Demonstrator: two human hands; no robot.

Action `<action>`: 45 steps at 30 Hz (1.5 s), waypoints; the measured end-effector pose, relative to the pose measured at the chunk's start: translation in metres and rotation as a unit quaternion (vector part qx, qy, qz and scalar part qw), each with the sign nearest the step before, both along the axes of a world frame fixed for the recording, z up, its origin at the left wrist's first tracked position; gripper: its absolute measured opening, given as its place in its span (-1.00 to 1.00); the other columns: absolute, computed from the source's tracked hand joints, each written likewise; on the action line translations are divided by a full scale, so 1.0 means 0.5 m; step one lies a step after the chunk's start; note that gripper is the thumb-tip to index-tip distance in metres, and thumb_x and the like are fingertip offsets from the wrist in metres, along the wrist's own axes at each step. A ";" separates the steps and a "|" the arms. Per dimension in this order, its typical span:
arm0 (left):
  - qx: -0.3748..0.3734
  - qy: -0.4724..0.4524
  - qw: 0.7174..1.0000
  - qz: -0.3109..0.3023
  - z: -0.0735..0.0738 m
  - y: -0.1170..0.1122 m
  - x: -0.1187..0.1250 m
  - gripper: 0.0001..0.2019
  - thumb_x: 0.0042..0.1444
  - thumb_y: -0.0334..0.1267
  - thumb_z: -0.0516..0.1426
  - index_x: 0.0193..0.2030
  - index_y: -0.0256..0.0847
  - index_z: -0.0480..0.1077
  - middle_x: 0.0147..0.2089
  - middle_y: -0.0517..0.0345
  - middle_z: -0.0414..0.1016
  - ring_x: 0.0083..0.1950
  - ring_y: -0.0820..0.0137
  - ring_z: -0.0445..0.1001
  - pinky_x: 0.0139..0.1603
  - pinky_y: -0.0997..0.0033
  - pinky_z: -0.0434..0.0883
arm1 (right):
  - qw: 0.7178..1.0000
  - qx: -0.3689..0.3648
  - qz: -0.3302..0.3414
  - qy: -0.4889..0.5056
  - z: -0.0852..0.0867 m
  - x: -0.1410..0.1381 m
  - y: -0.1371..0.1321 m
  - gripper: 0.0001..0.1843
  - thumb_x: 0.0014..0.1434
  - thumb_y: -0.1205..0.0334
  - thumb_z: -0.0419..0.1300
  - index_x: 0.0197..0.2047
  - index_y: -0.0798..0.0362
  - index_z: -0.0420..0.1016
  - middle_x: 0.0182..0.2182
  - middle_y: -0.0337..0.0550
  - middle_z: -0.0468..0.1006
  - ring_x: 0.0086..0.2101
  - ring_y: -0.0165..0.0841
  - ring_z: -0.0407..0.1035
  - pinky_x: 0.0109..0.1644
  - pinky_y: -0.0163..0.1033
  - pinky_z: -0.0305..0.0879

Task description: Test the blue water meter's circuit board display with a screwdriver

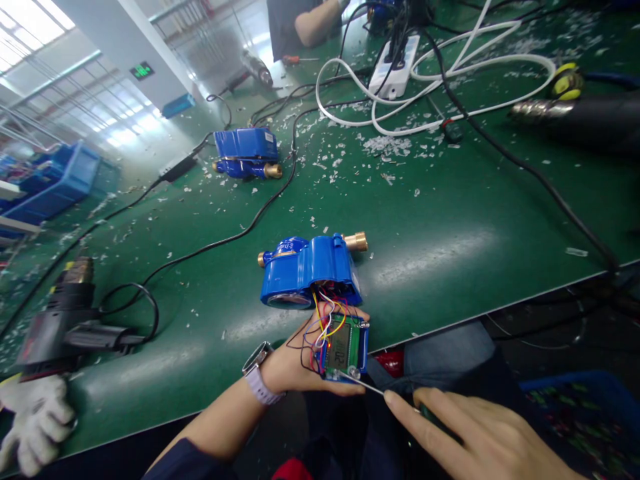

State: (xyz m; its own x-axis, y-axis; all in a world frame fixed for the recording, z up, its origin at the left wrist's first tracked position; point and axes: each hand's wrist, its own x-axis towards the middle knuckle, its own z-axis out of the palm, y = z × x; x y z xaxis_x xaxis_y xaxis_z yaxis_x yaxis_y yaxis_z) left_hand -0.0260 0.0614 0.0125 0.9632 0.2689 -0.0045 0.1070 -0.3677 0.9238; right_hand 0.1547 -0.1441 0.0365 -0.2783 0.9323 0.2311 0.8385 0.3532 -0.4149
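My left hand [300, 363], with a watch on its wrist, is closed around a small circuit board with a display [341, 350] at the table's front edge. Digits show on the display, and a small orange light glows beside it. Thin coloured wires [327, 320] run from the board into the opened blue water meter [310, 267], which lies on its side with brass ends. My right hand [470, 427] grips a screwdriver [370, 387] with a dark handle, mostly hidden by the fingers. The blade's tip touches or nearly touches the board's lower edge.
Another blue meter [246, 152] lies farther back. A heat gun [65, 327] and white glove [37, 420] are at left, another heat gun [575, 117] at right. Cables and a power strip [395, 67] cross the green table [450, 220], strewn with scraps. A person's arm [317, 25] shows opposite.
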 end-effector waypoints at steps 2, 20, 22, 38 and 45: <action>0.011 -0.019 1.000 -0.005 -0.002 0.002 0.002 -0.25 -0.14 -0.13 0.40 0.19 -0.14 0.21 0.15 -0.04 0.32 0.19 0.15 0.35 0.29 0.09 0.33 | 0.999 -0.003 -0.019 0.048 -0.011 0.000 0.005 -0.49 0.31 0.55 -0.29 0.19 0.15 0.26 -0.22 -0.06 0.55 -0.33 -0.36 0.52 -0.35 -0.35 0.47; -0.028 -0.021 0.999 -0.031 -0.005 0.007 -0.001 -0.23 -0.13 0.03 0.36 0.20 -0.15 0.22 0.15 -0.07 0.32 0.21 0.13 0.33 0.32 0.12 0.27 | 0.993 -0.108 0.025 0.029 0.003 -0.032 0.069 0.00 -0.11 0.58 -0.02 0.43 0.03 -0.13 -0.31 -0.26 0.55 -0.45 -0.36 0.44 -0.42 -0.34 0.35; -0.045 -0.016 0.999 -0.024 -0.009 0.005 -0.001 -0.22 -0.14 0.03 0.37 0.20 -0.14 0.22 0.15 -0.06 0.32 0.20 0.14 0.34 0.30 0.13 0.28 | 0.992 -0.121 0.006 0.046 0.003 -0.036 0.067 0.01 -0.12 0.58 -0.02 0.43 0.02 -0.13 -0.32 -0.30 0.55 -0.46 -0.37 0.44 -0.42 -0.35 0.33; -0.055 -0.044 0.997 -0.035 -0.008 0.006 0.005 -0.18 -0.18 0.11 0.36 0.17 -0.16 0.19 0.11 -0.13 0.35 0.15 0.07 0.40 0.27 0.01 0.31 | 0.991 -0.115 0.024 0.064 0.007 -0.041 0.079 -0.03 -0.13 0.65 -0.03 0.38 0.00 0.02 -0.37 -0.33 0.54 -0.47 -0.36 0.44 -0.38 -0.34 0.35; -0.112 -0.060 0.992 -0.027 -0.009 0.003 0.004 -0.15 -0.24 -0.07 0.43 0.18 -0.09 0.13 0.11 -0.05 0.35 0.14 0.15 0.41 0.24 0.12 0.35 | 0.976 -0.166 0.045 0.134 -0.002 -0.036 0.090 -0.18 -0.02 0.64 -0.04 0.34 0.11 0.17 -0.27 -0.16 0.59 -0.41 -0.28 0.51 -0.33 -0.30 0.47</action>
